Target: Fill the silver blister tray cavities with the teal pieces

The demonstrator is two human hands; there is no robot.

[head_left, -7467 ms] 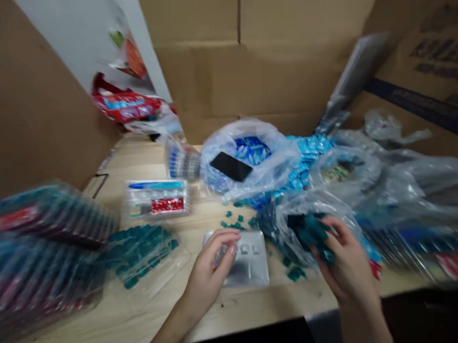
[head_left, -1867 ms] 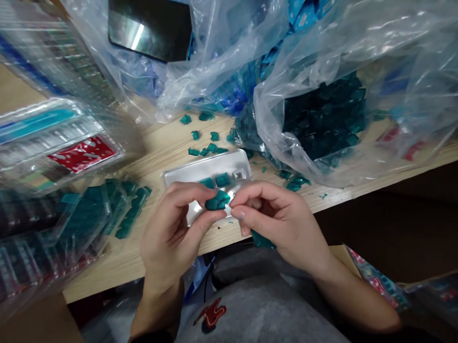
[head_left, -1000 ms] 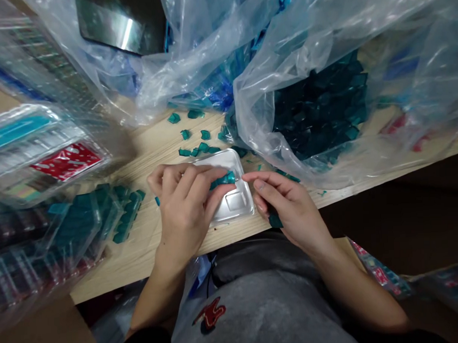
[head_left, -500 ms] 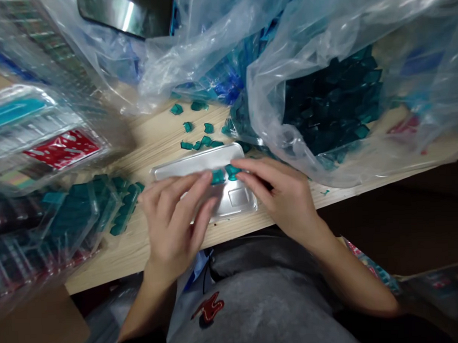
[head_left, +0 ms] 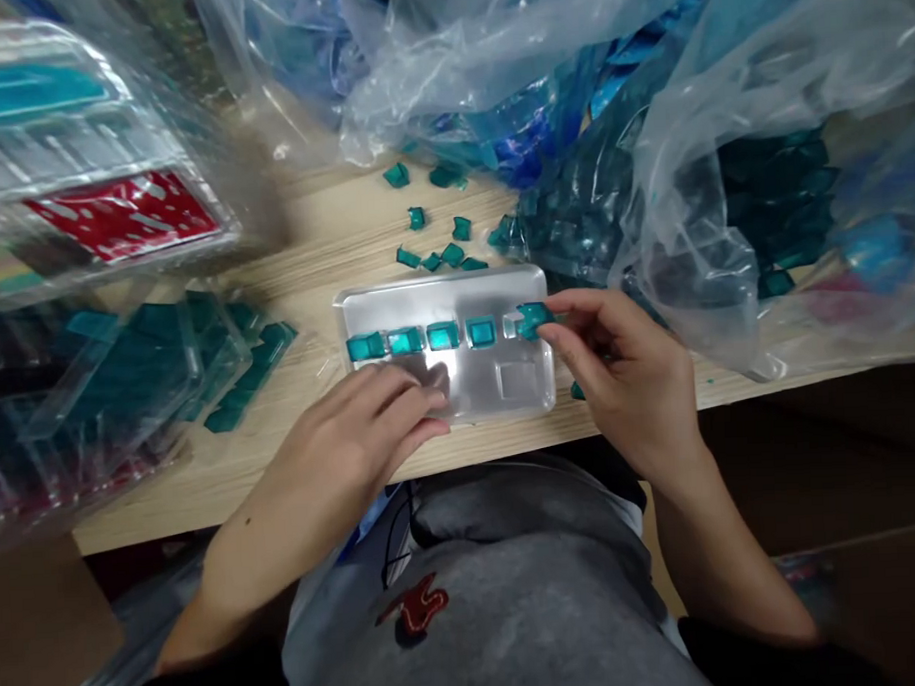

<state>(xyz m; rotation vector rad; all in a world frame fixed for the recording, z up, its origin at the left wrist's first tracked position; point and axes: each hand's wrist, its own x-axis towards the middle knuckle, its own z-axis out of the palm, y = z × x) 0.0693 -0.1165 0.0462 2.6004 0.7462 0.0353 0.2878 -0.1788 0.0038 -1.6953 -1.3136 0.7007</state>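
Wooden bench point(head_left: 193, 492) before you: your right hand point(head_left: 624, 377) pinches a teal piece point(head_left: 533, 320) narrowly above the silver tray point(head_left: 440, 284). Your open left hand point(head_left: 355, 417) rests there, and a careless shift could knock the row of pieces point(head_left: 404, 340) loose.
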